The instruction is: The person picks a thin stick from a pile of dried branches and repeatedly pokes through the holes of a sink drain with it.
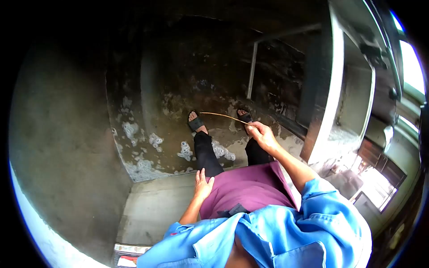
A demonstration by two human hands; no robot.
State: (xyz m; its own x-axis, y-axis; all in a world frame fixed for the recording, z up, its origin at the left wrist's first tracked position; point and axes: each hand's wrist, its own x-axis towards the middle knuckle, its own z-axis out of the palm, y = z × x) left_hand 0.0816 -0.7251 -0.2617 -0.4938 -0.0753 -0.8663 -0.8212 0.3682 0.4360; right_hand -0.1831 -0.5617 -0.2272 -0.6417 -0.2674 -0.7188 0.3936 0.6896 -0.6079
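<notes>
My right hand pinches one end of a thin, light brown stick, which reaches out to the left, bending slightly, above the wet floor. Its far tip appears near my left sandal; whether it touches anything cannot be told. My left hand rests at the edge of the purple cloth over my lap, its fingers apart and nothing in them. My right sandal shows behind the stick.
White foam patches lie on the dark wet floor. A grey wall stands at the left. A pale frame post rises at the right, with a bright window opening beyond it.
</notes>
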